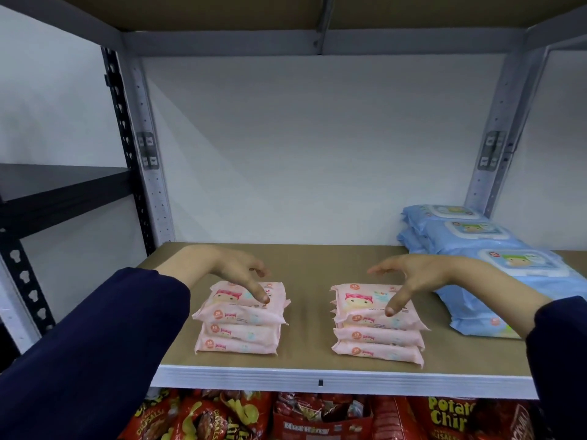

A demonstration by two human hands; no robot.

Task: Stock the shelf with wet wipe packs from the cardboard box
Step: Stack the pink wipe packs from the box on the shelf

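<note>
Two short stacks of pink wet wipe packs lie on the brown shelf board (311,319). The left stack (241,325) and the right stack (378,331) each hold several packs. My left hand (241,271) hovers over the left stack with relaxed fingers, its thumb tip touching the top pack. My right hand (409,277) spreads over the right stack, thumb tip on its top pack. Neither hand grips anything. The cardboard box is out of view.
Larger blue wet wipe packs (495,268) are piled at the shelf's right end. Red chip bags (222,417) fill the shelf below. Metal uprights (152,185) frame the bay; a black shelf unit (57,188) stands to the left.
</note>
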